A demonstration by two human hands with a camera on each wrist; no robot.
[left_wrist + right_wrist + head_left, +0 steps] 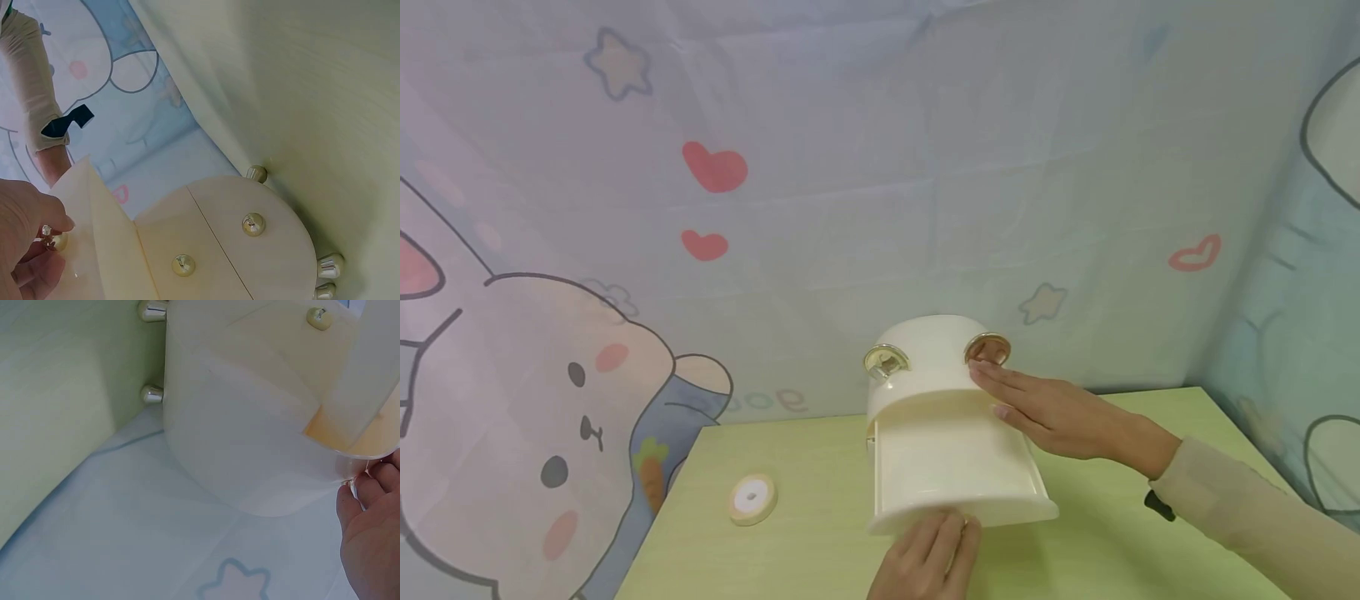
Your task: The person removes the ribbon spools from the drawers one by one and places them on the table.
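A cream-white rounded cabinet [928, 350] with two gold ear-shaped rings [886, 348] on top stands on the table. Its top drawer [955, 467] is pulled out toward me, and nothing shows inside. At the drawer front my left hand [927, 560] pinches a gold knob [59, 240] between thumb and fingers. My right hand [1063, 417] rests against the cabinet's upper right, straight fingers reaching the right gold ring. Two lower drawer fronts with gold knobs [184, 265] are in place in the left wrist view.
A roll of pale ribbon [752, 500] lies left of the cabinet on the light green tabletop [820, 467]. Behind the table hangs a printed cloth [850, 208]. The cabinet stands on gold feet [152, 394].
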